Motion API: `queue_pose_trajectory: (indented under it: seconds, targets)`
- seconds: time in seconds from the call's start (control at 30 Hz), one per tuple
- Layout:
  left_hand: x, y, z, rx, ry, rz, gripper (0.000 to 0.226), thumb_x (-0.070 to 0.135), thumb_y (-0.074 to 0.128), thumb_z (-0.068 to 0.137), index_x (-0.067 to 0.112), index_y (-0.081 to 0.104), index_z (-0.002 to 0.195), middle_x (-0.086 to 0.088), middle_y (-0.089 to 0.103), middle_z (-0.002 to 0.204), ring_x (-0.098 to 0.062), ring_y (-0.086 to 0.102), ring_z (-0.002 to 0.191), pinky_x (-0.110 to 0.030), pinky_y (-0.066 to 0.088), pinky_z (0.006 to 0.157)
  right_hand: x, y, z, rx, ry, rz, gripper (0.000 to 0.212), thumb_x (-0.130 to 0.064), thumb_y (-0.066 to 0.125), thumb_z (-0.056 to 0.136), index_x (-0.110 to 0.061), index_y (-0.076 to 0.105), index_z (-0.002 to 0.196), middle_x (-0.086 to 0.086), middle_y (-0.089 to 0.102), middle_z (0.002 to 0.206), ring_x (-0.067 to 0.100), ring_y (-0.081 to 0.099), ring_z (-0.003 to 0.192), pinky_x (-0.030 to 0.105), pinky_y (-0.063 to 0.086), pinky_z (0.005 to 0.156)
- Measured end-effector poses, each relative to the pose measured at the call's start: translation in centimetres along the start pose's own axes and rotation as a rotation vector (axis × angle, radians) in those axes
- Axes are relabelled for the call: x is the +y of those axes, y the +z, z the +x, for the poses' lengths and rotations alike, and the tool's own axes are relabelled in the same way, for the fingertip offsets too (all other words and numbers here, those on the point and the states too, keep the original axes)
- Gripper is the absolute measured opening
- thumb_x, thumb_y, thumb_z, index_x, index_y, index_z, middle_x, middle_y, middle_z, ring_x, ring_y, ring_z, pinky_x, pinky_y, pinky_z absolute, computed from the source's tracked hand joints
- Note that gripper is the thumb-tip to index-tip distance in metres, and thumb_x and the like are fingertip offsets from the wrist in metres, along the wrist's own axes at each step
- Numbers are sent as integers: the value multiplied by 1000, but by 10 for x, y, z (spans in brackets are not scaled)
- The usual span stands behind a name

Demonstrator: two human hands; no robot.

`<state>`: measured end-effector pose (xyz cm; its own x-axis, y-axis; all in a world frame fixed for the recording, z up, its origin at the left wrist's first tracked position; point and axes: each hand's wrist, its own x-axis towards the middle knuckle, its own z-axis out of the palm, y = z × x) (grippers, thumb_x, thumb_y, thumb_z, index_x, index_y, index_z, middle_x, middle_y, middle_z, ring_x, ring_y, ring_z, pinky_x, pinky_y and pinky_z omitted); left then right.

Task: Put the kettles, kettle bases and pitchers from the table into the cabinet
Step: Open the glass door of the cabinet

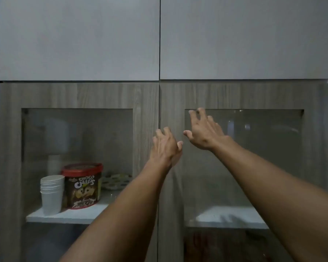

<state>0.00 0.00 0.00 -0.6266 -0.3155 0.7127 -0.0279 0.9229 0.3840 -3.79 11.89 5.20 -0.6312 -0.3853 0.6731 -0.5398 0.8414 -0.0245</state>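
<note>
Behind the left glass pane: stacked white paper cups [52, 193], red-lidded Choco Chips tub [83, 185]. Left hand [166, 146] and right hand [204, 132] spread wide and empty at the grey wood-grain cabinet [146, 95] doors' centre seam. No kettles or pitchers visible; doors likely stiff, glass fragile, best pulled by the wooden edge.

We have a single view, from a wide-angle camera on the person's head, and it faces the cabinet [80, 95] almost square on and from close by, so that its wood-grain glass-paned doors and the pale upper doors fill nearly the whole frame. We look along both bare forearms, which rise from the lower edge to the left hand [166, 146] and right hand [204, 132] near the middle seam. With no second camera, no part of the scene is shared.
</note>
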Motion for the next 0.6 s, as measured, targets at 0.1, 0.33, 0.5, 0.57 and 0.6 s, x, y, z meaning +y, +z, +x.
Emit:
queue_pose_trajectory:
  seconds: [0.1, 0.33, 0.5, 0.57, 0.6]
  targets:
    - [-5, 19, 25, 48, -11, 45, 59, 43, 58, 91, 12, 33, 135, -15, 36, 133, -29, 44, 118, -42, 45, 97, 1, 4, 42, 83, -47, -7, 72, -40, 57, 96, -16, 22, 154, 14, 15, 160, 41, 35, 136, 54, 38, 108]
    - [-19, 54, 71, 231, 66, 198, 93, 45, 67, 84, 14, 9, 150, -16, 7, 152, -33, 20, 136, -47, 28, 111, -15, 7, 117, 91, -128, -55, 117, -51, 74, 81, -25, -8, 159, 2, -17, 167, 38, 44, 132, 45, 48, 94]
    - [-24, 51, 71, 267, 104, 128, 101, 46, 73, 78, 15, 10, 151, -10, 11, 152, -28, 21, 136, -45, 29, 112, -27, -5, 134, 91, -138, 2, 122, -35, 87, 72, -22, 3, 160, 4, 2, 167, 39, 49, 131, 45, 46, 102]
    - [-19, 48, 66, 259, 67, 98, 105, 46, 74, 77, 14, 7, 151, -10, 10, 152, -28, 20, 137, -47, 30, 113, -29, -9, 137, 110, -127, 130, 111, -27, 91, 69, -18, 21, 155, 6, 24, 158, 39, 51, 129, 45, 47, 103]
    - [-16, 46, 64, 258, 45, 96, 108, 47, 74, 77, 13, 5, 152, -10, 9, 152, -29, 20, 137, -48, 30, 113, -30, -13, 138, 117, -123, 184, 101, -24, 90, 69, -17, 30, 151, 7, 32, 152, 37, 51, 128, 44, 48, 103]
